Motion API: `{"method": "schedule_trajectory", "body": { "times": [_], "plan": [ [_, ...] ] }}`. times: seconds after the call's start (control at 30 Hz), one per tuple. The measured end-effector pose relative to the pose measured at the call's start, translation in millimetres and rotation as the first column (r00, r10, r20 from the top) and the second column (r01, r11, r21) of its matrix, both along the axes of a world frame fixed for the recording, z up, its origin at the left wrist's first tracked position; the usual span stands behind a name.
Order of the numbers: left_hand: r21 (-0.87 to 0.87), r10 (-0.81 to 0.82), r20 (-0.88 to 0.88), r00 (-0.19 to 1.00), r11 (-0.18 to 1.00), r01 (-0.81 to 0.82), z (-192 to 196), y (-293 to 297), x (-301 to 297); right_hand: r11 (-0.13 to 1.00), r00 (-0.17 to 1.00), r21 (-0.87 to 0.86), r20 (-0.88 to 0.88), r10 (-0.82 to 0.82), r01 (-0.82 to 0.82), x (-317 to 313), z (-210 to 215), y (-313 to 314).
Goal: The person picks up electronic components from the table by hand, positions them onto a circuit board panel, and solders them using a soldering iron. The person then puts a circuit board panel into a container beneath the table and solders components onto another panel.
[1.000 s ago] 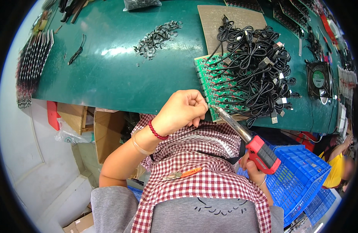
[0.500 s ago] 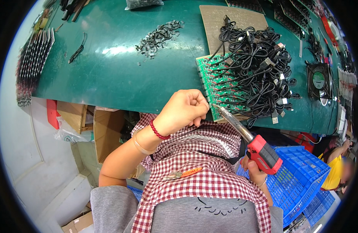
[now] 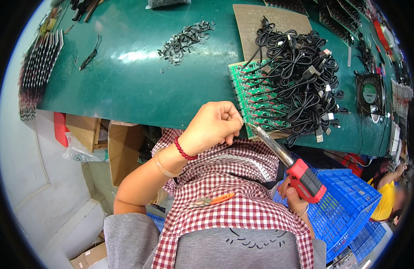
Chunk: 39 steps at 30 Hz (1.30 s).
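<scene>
1. The left hand [image 3: 214, 124] is curled into a loose fist at the near edge of the green table [image 3: 126, 85], fingers pinched together beside the near left corner of the green circuit board [image 3: 256, 96]; what it pinches is too small to tell.
2. A red bead bracelet [image 3: 183, 151] and a clear band sit on that wrist.
3. The right hand [image 3: 293, 198] is low, below the table's near edge, wrapped around the red handle of a soldering iron [image 3: 291, 165].
4. The iron slants up and to the left; its metal tip meets the near edge of the circuit board, just beside the left hand's fingertips.
5. The circuit board lies flat near the table's near edge, towards the right side, partly resting on a brown cardboard sheet [image 3: 256, 20].
6. A tangle of black cables [image 3: 301, 74] covers the board's right half, their ends running in rows onto the board.
7. A heap of small dark metal parts [image 3: 184, 40] lies near the middle of the table, well apart from the hands.
8. A small black fan [image 3: 369, 92] sits towards the right edge.
9. Rows of stacked strips [image 3: 36, 71] line the left edge.
10. Blue plastic crates [image 3: 346, 210] stand below the table, just beside the right hand.
11. A red checked apron [image 3: 234, 210] covers the person's lap.
</scene>
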<state>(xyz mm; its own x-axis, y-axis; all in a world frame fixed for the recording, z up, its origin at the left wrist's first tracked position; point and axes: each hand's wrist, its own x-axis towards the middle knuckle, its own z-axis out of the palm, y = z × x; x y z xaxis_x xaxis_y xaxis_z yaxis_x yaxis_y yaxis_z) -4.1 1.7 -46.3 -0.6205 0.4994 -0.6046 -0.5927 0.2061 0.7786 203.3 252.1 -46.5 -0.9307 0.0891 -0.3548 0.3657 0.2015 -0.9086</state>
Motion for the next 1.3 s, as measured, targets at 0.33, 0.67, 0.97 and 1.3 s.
{"method": "schedule_trajectory", "body": {
  "times": [0.33,0.67,0.97,1.3],
  "plan": [
    [0.045,-0.007,-0.039,0.999,0.999,0.009,3,-4,2,0.950,0.980,-0.289,-0.119,-0.161,0.121,-14,16,-16],
    [-0.657,-0.360,-0.732,0.579,0.596,-0.462,-11,-100,-74,0.929,0.973,-0.351,-0.146,-0.180,0.119,-25,24,-20],
    [0.112,0.103,-0.186,0.977,0.990,-0.083,38,-32,-13,0.980,0.967,-0.161,-0.207,-0.149,0.117,-56,35,-42],
    [0.395,0.094,0.113,0.989,0.909,-0.131,33,19,68,0.993,1.000,-0.115,-0.015,-0.004,0.002,-86,44,-60]
  ]
}}
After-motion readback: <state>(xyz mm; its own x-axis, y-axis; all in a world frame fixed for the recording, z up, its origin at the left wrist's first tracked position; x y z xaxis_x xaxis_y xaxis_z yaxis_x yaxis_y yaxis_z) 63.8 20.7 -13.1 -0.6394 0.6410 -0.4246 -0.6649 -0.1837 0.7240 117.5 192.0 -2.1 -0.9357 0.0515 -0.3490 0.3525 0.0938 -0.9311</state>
